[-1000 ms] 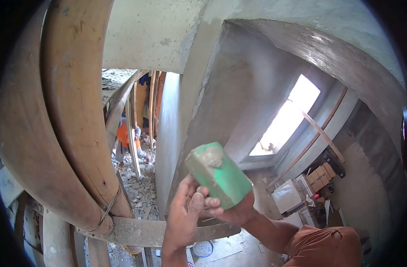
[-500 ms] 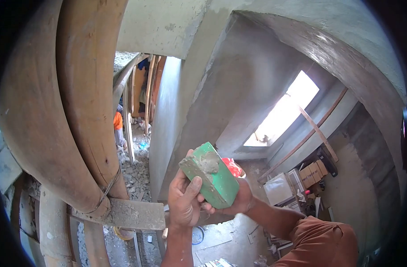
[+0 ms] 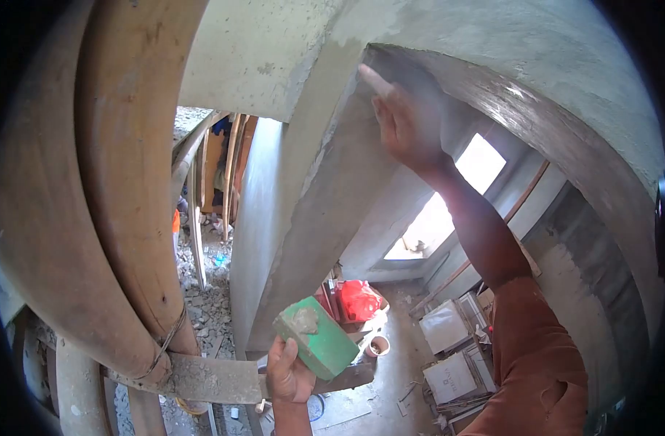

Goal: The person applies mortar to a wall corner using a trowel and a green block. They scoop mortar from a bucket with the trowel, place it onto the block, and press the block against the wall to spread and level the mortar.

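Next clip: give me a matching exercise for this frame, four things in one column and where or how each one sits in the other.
Things:
1. left hand
2. right hand
3. green block
4. red bag

Places or states:
A. lying on the floor far below
B. raised high, fingers stretched to the edge of the plastered wall
C. low in view, gripping from beneath
D. held up in a hand, grey mortar on its top end

Pairs: 1-C, 2-B, 3-D, 4-A.
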Action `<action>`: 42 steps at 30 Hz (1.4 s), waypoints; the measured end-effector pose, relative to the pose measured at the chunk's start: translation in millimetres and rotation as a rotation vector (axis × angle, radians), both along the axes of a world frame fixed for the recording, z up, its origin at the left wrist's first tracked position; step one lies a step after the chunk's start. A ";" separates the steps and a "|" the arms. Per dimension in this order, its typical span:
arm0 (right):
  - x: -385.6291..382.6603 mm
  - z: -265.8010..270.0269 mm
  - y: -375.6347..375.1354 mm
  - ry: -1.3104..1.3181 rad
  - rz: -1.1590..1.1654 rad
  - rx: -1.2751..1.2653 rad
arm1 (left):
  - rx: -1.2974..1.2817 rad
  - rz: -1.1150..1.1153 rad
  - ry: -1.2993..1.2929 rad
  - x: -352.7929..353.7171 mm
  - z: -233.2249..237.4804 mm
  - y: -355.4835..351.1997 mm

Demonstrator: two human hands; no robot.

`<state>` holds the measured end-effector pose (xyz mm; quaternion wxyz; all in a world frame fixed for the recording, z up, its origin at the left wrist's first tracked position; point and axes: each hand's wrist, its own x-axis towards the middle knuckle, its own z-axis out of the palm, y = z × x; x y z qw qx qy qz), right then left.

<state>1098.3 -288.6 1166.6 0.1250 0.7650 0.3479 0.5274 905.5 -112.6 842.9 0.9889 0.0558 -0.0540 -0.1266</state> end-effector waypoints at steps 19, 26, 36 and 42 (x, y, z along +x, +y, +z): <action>39.6 37.3 -5.5 -0.246 0.038 -0.155 | 0.092 -0.052 -0.059 -8.7 -1.9 -0.8; 49.6 39.8 -15.1 -0.192 -0.041 -0.144 | 0.121 -0.048 -0.063 -10.9 -10.2 -2.4; 51.3 35.7 -23.3 -0.222 -0.017 -0.096 | 0.176 -0.075 -0.090 -11.0 3.0 3.3; 53.4 41.2 -16.1 -0.250 0.126 -0.154 | 0.165 -0.076 -0.089 -9.7 4.1 2.6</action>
